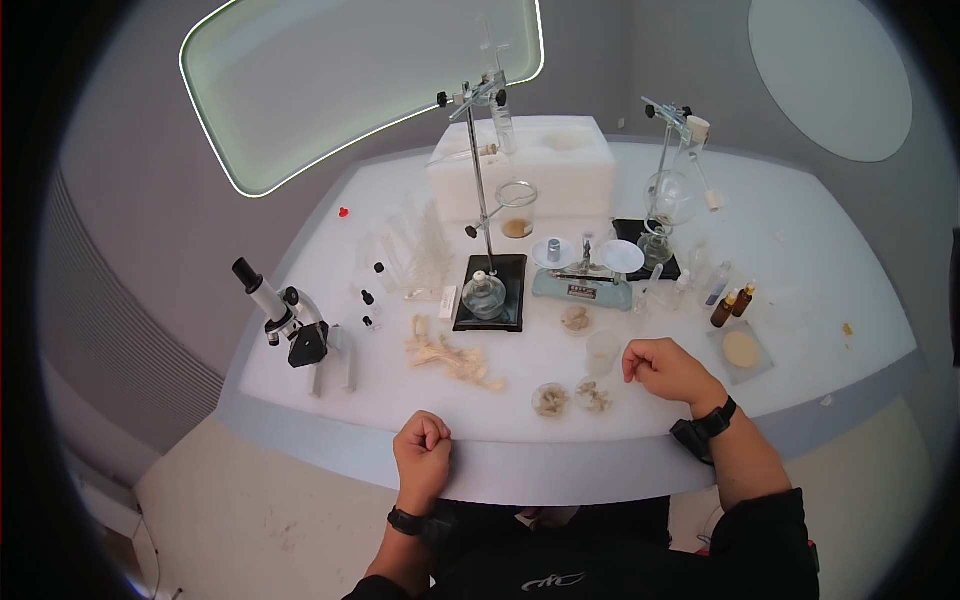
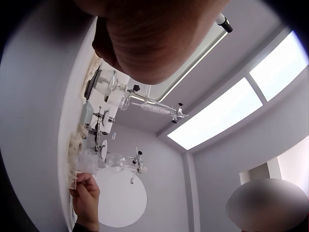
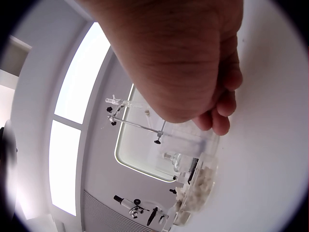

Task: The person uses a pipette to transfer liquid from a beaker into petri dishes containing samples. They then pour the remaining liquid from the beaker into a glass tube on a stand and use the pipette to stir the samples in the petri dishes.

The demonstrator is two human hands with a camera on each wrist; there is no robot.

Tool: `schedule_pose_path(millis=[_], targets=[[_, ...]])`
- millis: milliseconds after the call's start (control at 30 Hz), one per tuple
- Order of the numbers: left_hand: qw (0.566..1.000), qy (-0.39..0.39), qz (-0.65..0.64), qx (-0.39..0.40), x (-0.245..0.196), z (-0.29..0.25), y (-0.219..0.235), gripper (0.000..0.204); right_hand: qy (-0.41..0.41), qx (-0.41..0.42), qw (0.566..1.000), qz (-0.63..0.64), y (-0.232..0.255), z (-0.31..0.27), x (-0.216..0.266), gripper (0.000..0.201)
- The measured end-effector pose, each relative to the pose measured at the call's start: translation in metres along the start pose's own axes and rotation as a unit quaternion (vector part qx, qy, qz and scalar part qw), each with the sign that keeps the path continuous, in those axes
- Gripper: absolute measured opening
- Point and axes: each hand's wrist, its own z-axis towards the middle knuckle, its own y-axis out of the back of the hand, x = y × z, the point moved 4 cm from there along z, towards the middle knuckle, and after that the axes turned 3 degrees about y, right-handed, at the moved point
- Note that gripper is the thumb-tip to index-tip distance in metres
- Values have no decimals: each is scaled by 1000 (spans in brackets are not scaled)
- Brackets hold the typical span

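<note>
My left hand (image 1: 423,455) rests at the table's front edge, fingers curled in and nothing visible in them. My right hand (image 1: 678,372) lies on the tabletop with its fingers folded toward the palm, also without a visible object. Just left of it stands a cloudy plastic cup (image 1: 602,352). Two round dishes of pale dried pieces, a left dish (image 1: 550,401) and a right dish (image 1: 594,397), sit in front of the cup. In the right wrist view the pale pieces (image 3: 200,189) appear below the curled fingertips (image 3: 221,126). A bundle of pale dried roots (image 1: 450,358) lies beyond my left hand.
A microscope (image 1: 290,320) stands at left. Behind the dishes are a pan balance (image 1: 582,288), an alcohol lamp (image 1: 484,296) on a stand base (image 1: 512,318), and another dish (image 1: 577,318). Amber dropper bottles (image 1: 733,304) and a round tan disc (image 1: 741,349) are at right.
</note>
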Motion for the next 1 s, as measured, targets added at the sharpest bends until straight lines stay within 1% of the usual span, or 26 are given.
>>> schedule_pose_path(millis=[67, 133, 167, 233, 267, 333, 400, 467, 533, 567, 633, 667, 700, 767, 800, 833, 867, 900, 933, 967, 1000], targets=[[1000, 6, -14, 5, -2, 4, 1, 33, 0, -1, 1000, 9, -1, 0, -5, 23], [994, 92, -31, 41, 0, 10, 2, 32, 3, 1, 1000, 16, -1, 2, -9, 23], [995, 89, -36, 40, -9, 17, -1, 32, 8, 8, 1000, 14, -2, 3, -10, 23], [987, 100, -106, 63, -31, 41, -8, 30, 17, 15, 1000, 8, -1, 6, -7, 23], [985, 93, -123, 82, -36, 56, -11, 25, 29, 15, 999, -14, -1, 7, -4, 23], [984, 75, -138, 86, -47, 91, -21, 23, 41, 12, 998, -39, 1, 6, 7, 23], [986, 69, -133, 74, -50, 124, -32, 24, 49, 16, 992, -115, 8, 6, 27, 23], [987, 66, -130, 60, -46, 151, -44, 27, 50, -1, 992, -112, 20, 4, 58, 23], [996, 21, -91, 16, -41, 174, -56, 41, 65, -42, 992, -100, 39, 8, 83, 23], [995, 24, -95, 19, -37, 184, -62, 41, 82, -76, 990, -83, 49, 13, 98, 23], [998, -53, -33, 17, -35, 200, -72, 49, 106, -132, 983, -69, 67, 28, 131, 21], [996, -79, -27, 18, -32, 205, -76, 51, 114, -153, 979, -73, 76, 39, 146, 19], [996, -78, -32, 19, -27, 207, -79, 51, 112, -153, 979, -78, 82, 53, 158, 19], [989, -150, -4, 10, -22, 210, -82, 53, 102, -184, 969, -128, 97, 84, 184, 19], [987, -157, -2, 13, -15, 209, -82, 54, 104, -184, 969, -132, 104, 104, 188, 19], [988, -157, -4, 11, -12, 205, -80, 54, 129, -193, 960, -160, 109, 127, 187, 21], [983, -182, 17, 29, -10, 196, -79, 53, 152, -200, 950, -186, 110, 149, 183, 24], [976, -209, 39, 49, -10, 189, -79, 52, 152, -200, 950, -186, 112, 170, 179, 24], [971, -223, 63, 53, -7, 183, -78, 51, 157, -201, 947, -194, 113, 192, 176, 30], [971, -224, 64, 53, -4, 180, -77, 51, 161, -202, 945, -201, 112, 213, 172, 37], [972, -218, 66, 50, -2, 177, -77, 51, 162, -204, 945, -201, 110, 234, 168, 37]])
